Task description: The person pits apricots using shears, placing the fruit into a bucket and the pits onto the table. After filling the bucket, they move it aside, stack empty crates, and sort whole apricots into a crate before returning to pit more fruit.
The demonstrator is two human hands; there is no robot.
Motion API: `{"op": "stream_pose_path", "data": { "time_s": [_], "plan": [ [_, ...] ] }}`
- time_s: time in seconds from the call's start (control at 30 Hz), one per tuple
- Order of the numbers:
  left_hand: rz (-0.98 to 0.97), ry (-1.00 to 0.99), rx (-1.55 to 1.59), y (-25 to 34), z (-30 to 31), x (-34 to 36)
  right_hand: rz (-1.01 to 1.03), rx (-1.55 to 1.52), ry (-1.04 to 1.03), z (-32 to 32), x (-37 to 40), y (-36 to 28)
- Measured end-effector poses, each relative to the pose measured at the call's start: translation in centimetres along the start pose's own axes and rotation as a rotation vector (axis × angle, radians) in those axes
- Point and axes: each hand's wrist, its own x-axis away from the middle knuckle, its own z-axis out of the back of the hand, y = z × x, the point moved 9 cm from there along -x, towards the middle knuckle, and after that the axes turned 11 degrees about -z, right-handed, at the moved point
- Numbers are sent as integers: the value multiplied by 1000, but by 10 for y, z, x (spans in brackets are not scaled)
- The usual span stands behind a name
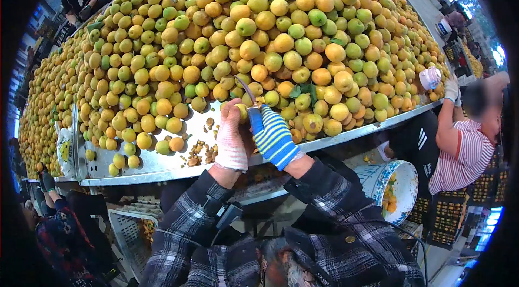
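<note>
My left hand [232,138], in a white and pinkish knit glove, is closed around a yellow-green persimmon [243,113] at the front edge of the pile. In a blue, yellow and white striped glove, my right hand [274,134] grips a knife with a thin curved blade [246,88]. The blade points up and away, past the fruit. Both hands are close together over the metal table's front edge. Brown trimmed bits [199,154] lie on the metal beside my left hand. My gloves partly hide the held fruit and the knife's handle.
A large heap of persimmons [232,33] covers the metal table [130,178]. A white bucket [406,179] with scraps stands below at right, a plastic crate [127,233] at lower left. A person in a striped shirt [470,149] works at right; others are at left.
</note>
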Motion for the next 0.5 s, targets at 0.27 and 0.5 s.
{"op": "stream_pose_path", "data": {
  "time_s": [0.27, 0.5],
  "plan": [
    [-260, -101, -473, 29, -4, -1, -774, -1007, -652, -40, 29, 20],
    [90, 23, 221, -1, 10, -19, -610, -1156, -931, -27, 29, -11]
  ]
}}
